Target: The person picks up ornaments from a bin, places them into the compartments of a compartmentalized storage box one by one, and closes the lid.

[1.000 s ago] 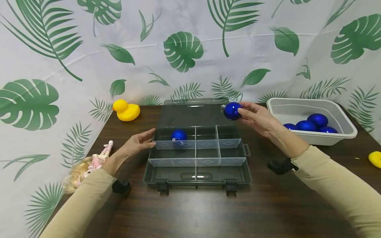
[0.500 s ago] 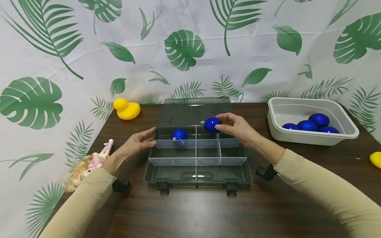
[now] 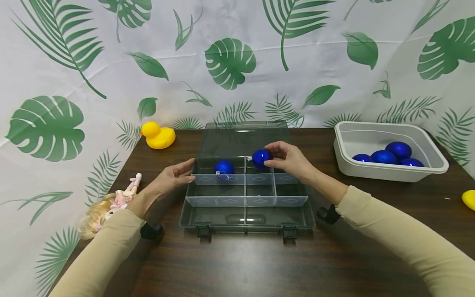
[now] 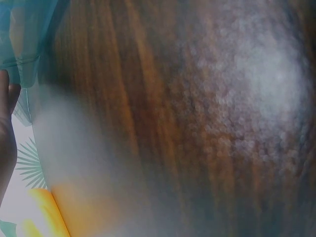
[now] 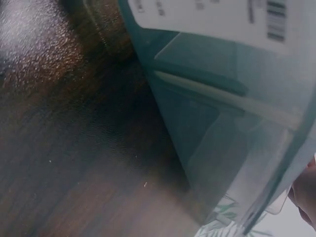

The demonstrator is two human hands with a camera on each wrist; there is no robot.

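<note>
In the head view, my right hand (image 3: 293, 163) pinches a shiny blue Christmas ball (image 3: 261, 159) between thumb and fingers. The ball is at the back middle compartment of a smoky plastic compartment box (image 3: 215, 216), its silver cap pointing left. Whether it touches the floor there is hidden. A glittery blue ball (image 3: 224, 168) lies in the back left compartment. My left hand (image 3: 168, 180) rests against the box's left side, its fingers fairly straight. Only part of that hand (image 4: 6, 123) appears in the left wrist view. The right wrist view catches the box's side (image 5: 207, 123) with a barcode label.
A light grey bin (image 3: 378, 172) with several blue balls (image 3: 384, 157) stands at the back right. A yellow rubber duck (image 3: 159, 137) sits back left, a doll (image 3: 120, 200) lies by my left forearm, and another yellow object (image 3: 469, 199) is at the right edge. The box lid (image 3: 243, 140) lies back.
My right hand has carried the shiny ball leftward and down, from above the box's back right to the back middle compartment. My left hand has stayed at the box's side.
</note>
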